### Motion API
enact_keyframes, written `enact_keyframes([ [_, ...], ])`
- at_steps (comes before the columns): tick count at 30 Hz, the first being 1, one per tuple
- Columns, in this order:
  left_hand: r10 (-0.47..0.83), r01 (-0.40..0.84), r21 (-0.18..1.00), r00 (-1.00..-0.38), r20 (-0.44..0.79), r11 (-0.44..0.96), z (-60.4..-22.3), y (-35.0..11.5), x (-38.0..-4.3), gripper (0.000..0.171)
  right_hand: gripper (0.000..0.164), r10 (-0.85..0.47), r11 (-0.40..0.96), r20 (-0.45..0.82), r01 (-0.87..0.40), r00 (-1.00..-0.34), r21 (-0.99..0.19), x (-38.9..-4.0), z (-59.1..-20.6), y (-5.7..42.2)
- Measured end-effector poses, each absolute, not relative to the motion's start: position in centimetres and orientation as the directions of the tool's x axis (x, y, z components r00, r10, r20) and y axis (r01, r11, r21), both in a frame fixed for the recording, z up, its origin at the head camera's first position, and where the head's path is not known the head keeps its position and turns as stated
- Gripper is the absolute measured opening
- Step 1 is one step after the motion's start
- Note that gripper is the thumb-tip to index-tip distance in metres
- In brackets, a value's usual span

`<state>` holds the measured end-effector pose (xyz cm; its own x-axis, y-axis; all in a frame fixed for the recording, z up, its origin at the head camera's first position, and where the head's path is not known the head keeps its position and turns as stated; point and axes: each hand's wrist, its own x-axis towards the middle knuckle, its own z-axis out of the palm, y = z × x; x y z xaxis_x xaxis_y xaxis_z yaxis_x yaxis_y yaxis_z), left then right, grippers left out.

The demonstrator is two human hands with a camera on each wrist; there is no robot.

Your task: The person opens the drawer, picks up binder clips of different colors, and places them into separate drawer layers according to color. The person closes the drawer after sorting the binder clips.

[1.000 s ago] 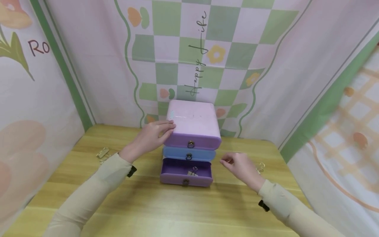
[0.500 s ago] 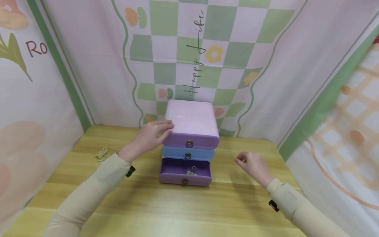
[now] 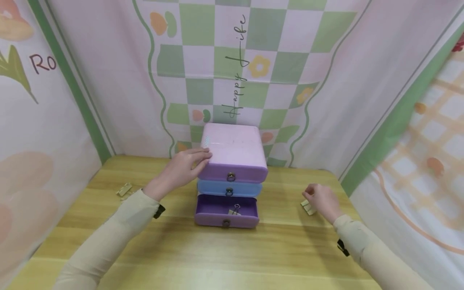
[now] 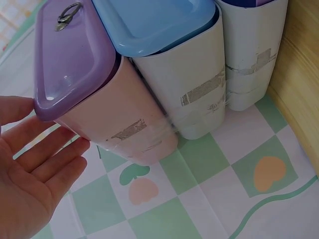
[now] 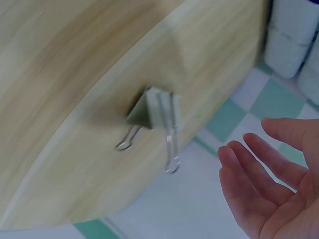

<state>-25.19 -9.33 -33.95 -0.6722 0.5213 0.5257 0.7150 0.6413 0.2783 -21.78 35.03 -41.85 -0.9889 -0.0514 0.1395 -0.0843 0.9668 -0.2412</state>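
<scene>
A stacked drawer box (image 3: 235,145) stands at the back of the table, its bottom purple drawer (image 3: 210,220) pulled out with a binder clip (image 3: 234,212) inside. My left hand (image 3: 181,168) rests on the top tier's left edge. In the left wrist view, that hand's (image 4: 42,167) fingers lie extended against the pink casing (image 4: 129,122). Near a gold binder clip (image 3: 307,207) on the right side of the table hovers my right hand (image 3: 324,201). The right wrist view shows this clip (image 5: 157,109) apart from the loosely bent, empty fingers (image 5: 249,181).
On the table's left side lie gold binder clips (image 3: 124,189), partly behind the left forearm. A blue middle drawer (image 3: 214,187) and a purple top drawer (image 3: 214,173) are pushed in. Patterned cloth (image 3: 203,60) hangs behind the wooden table (image 3: 217,257).
My right hand has moved rightward from beside the drawer box to the binder clip on the right. The left hand stays on the box. The view has shifted slightly.
</scene>
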Motion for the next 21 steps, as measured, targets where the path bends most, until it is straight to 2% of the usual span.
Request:
enact_keyframes([
  [10, 0.519, 0.712, 0.283, -0.676, 0.523, 0.643, -34.1, -9.4, -25.2, 0.031, 0.028, -0.008, 0.972, 0.097, -0.030, -0.995, -0.233, -22.4, -42.6, 37.7],
  [21, 0.517, 0.714, 0.284, -0.673, 0.529, 0.640, -34.0, -9.3, -25.3, 0.030, 0.028, 0.043, 0.971, 0.031, 0.035, -0.999, -0.235, -22.8, -43.1, 39.0],
])
